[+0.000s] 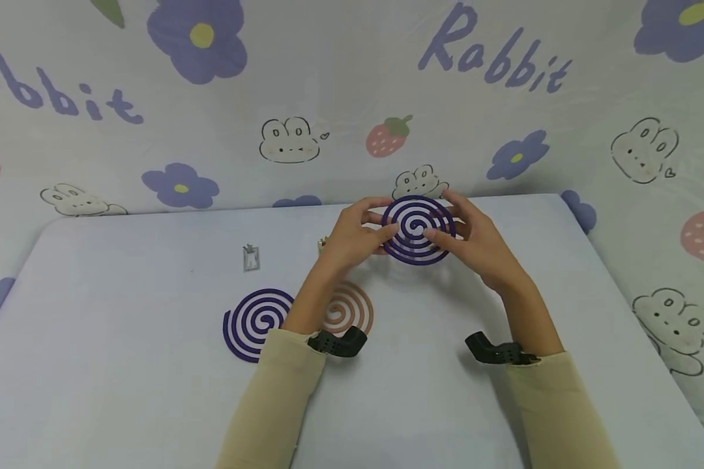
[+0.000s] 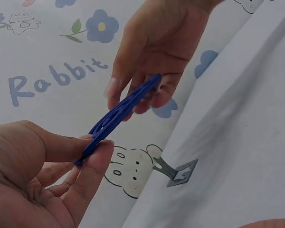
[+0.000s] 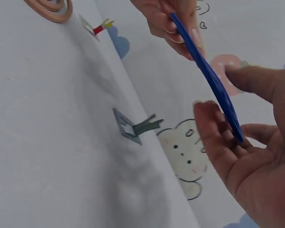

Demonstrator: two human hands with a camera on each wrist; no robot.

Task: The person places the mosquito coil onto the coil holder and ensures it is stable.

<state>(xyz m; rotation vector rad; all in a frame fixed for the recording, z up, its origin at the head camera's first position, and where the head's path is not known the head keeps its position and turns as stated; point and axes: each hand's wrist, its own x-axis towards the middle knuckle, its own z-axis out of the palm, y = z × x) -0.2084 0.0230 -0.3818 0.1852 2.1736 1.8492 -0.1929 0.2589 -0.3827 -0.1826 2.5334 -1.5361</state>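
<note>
Where the tabletop spiral (image 1: 263, 320) lay: flat on the white table (image 1: 123, 397), right side partly covered by the left forearm (image 1: 312, 293).
Silvery bracket (image 1: 251, 258): on the table beyond that spiral, not touching.
Brassy bracket (image 3: 98, 29): near the orange coil (image 3: 57, 16); mostly blocked by the left hand in the head view.
Orange coil: flat on the table, left part behind the forearm.
Left hand (image 1: 359, 236): pinched the raised spiral's left rim, thumb on the near face.
Raised spiral (image 1: 416, 226): purple, tilted, up off the table between both hands; judged light, stiff, probably brittle, maybe smooth; best held by opposite outer rims, no squeezing the thin inner turns.
Grey bracket (image 3: 137, 127): on the table below it, prongs up; possible snag.
Right hand (image 1: 474, 236): loosely spread round the right rim, thumb clear; finger contact couldn't be told.
</note>
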